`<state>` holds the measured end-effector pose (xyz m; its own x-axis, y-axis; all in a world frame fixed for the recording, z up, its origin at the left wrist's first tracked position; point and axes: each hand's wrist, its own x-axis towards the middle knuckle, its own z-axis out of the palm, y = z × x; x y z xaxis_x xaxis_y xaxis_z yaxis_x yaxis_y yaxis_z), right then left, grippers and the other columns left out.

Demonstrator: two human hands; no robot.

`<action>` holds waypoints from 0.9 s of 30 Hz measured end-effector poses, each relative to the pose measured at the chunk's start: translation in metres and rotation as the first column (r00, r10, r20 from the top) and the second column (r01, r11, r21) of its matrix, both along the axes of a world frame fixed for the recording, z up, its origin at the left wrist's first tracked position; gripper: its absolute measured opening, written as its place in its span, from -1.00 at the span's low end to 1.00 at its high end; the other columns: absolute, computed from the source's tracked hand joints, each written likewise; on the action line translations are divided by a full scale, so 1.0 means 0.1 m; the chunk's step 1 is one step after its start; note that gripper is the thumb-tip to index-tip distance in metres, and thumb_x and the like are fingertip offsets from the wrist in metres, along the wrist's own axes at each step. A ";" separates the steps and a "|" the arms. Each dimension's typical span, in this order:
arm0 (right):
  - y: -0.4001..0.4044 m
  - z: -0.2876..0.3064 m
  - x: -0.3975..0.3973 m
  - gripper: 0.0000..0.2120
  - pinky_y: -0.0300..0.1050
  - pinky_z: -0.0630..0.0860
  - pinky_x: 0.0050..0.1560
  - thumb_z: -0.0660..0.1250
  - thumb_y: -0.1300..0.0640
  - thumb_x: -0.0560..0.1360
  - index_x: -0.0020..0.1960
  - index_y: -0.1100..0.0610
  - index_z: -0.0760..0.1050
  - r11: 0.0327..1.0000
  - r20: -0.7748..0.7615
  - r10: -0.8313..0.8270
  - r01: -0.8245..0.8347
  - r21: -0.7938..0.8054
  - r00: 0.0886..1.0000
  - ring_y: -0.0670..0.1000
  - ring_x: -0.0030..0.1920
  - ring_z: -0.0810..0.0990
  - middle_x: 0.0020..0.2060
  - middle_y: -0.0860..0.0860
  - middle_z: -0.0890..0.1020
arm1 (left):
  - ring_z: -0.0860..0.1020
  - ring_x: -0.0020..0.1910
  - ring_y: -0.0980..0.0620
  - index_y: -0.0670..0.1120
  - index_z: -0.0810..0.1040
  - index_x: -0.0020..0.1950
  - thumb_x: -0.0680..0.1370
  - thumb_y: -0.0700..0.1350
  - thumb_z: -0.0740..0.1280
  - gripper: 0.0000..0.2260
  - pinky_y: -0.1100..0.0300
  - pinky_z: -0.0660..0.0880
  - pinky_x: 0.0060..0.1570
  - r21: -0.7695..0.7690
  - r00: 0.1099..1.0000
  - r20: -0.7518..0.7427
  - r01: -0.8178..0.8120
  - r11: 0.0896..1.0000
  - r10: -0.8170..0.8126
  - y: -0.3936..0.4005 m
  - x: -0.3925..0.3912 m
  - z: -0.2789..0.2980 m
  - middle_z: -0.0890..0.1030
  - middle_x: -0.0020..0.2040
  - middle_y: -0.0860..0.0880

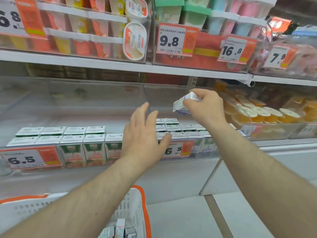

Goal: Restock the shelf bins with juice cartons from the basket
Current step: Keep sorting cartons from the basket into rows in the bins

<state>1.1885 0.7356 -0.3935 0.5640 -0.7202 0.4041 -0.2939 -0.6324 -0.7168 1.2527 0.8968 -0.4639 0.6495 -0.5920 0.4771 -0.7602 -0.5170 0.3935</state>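
Now the person is in the placing step. The right hand (205, 104) holds one juice carton (184, 104) with curled fingers, tilted, above the right shelf bin (188, 148), where cartons already stand in rows. The left hand (143, 134) is open with straight fingers, in front of the divider between this bin and the left bin (51, 152), and it grips nothing. The next move probably calls for turning the carton upright and lowering it into a free place behind the rows. The basket (137, 208) below has more cartons inside. The clear front wall with its price tag (175, 150) may hinder a low approach, so the carton must come from above.
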 end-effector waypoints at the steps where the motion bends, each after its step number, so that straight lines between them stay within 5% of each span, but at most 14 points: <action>1: -0.17 -0.02 0.06 -0.85 -0.09 0.55 0.04 0.36 0.09 0.42 -0.03 0.00 0.65 1.000 -0.056 -0.030 0.030 -0.006 0.998 0.02 0.03 0.60 -0.06 -0.05 0.69 | -0.03 0.55 -0.02 -0.05 0.16 0.54 0.57 0.21 0.19 -0.38 0.01 0.12 0.45 0.031 1.000 -0.007 -0.005 1.000 0.006 -0.04 0.01 -0.01 -0.04 0.59 -0.05; 5: -0.61 -0.15 0.29 -0.67 -0.02 0.56 0.17 0.37 0.09 0.43 0.19 0.06 0.64 0.998 -0.375 -0.065 0.063 -0.018 0.925 0.11 0.15 0.59 0.16 0.06 0.65 | 0.03 0.56 0.02 -0.09 0.01 0.59 0.61 0.24 0.05 -0.34 0.02 0.18 0.42 0.132 0.997 -0.054 -0.047 0.990 0.054 -0.17 0.01 -0.07 -0.15 0.60 0.02; 10: -0.74 -0.36 0.53 -0.78 -0.08 0.49 -0.19 0.45 0.12 0.29 -0.16 0.25 0.67 0.982 -0.642 0.179 -0.096 0.163 0.745 0.04 -0.22 0.54 -0.16 0.09 0.68 | 0.27 0.47 0.00 -0.09 -0.03 0.58 0.58 0.26 0.09 -0.30 0.04 0.31 0.29 0.157 0.994 -0.025 -0.103 0.982 0.108 -0.21 -0.01 -0.13 -0.21 0.59 0.08; 13: -0.76 -0.34 0.57 -0.80 -0.11 0.29 -0.28 0.25 0.27 0.43 -0.35 0.19 0.36 0.959 -0.657 0.249 -0.088 0.269 0.711 0.05 -0.36 0.29 -0.33 0.04 0.38 | 0.34 0.42 -0.01 -0.09 -0.04 0.58 0.58 0.25 0.09 -0.30 0.03 0.31 0.29 0.152 0.993 -0.023 -0.109 0.982 0.113 -0.22 -0.01 -0.14 -0.22 0.59 0.09; 16: -0.83 -0.34 0.61 -0.76 -0.09 0.46 -0.20 0.20 0.07 0.54 -0.11 0.22 0.53 0.895 -0.547 0.282 -0.010 0.447 0.788 0.11 -0.26 0.50 -0.18 0.11 0.57 | 0.38 0.39 0.00 -0.09 -0.05 0.59 0.58 0.24 0.08 -0.30 0.01 0.28 0.33 0.145 0.993 -0.031 -0.111 0.983 0.117 -0.22 -0.02 -0.16 -0.24 0.58 0.08; 19: -0.86 -0.34 0.66 -0.38 -0.08 0.56 -0.21 0.12 -0.29 0.55 -0.03 0.24 0.65 0.878 -0.597 0.318 0.008 0.479 0.737 0.09 -0.25 0.62 -0.09 0.15 0.68 | 0.38 0.39 0.00 -0.09 -0.08 0.59 0.59 0.25 0.07 -0.29 0.01 0.28 0.36 0.144 0.992 -0.032 -0.113 0.983 0.119 -0.23 -0.03 -0.16 -0.25 0.58 0.07; 21: -0.84 -0.36 0.71 -0.29 0.01 0.58 -0.03 0.08 -0.40 0.50 -0.05 0.21 0.67 0.897 -0.638 0.317 -0.003 0.442 0.702 0.09 -0.18 0.65 -0.07 0.13 0.71 | 0.37 0.39 0.01 -0.09 -0.09 0.59 0.59 0.25 0.07 -0.29 0.01 0.26 0.36 0.140 0.992 -0.037 -0.111 0.984 0.117 -0.23 -0.03 -0.17 -0.26 0.58 0.08; 24: -0.80 -0.38 0.73 -0.29 0.10 0.55 0.17 0.04 -0.40 0.52 0.04 0.18 0.65 0.911 -0.675 0.304 0.001 0.412 0.673 0.11 -0.03 0.68 0.01 0.10 0.72 | 0.35 0.41 0.01 -0.09 -0.09 0.59 0.59 0.24 0.07 -0.29 0.00 0.24 0.38 0.138 0.993 -0.048 -0.102 0.985 0.110 -0.23 -0.02 -0.17 -0.26 0.58 0.08; 27: -0.65 -0.35 0.70 -0.40 0.13 0.29 0.44 -0.01 -0.27 0.64 0.44 0.13 0.39 0.949 -0.697 0.250 -0.026 0.315 0.672 0.15 0.40 0.42 0.43 0.11 0.44 | 0.33 0.43 0.00 -0.08 -0.10 0.59 0.60 0.23 0.07 -0.31 -0.01 0.23 0.39 0.136 0.993 -0.067 -0.085 0.987 0.095 -0.22 -0.01 -0.17 -0.25 0.58 0.08</action>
<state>1.2581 0.6706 -0.4285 0.6972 -0.6202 -0.3597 -0.7111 -0.5346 -0.4566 1.2521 0.8748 -0.4810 0.7332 -0.5843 0.3479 -0.6800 -0.6332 0.3698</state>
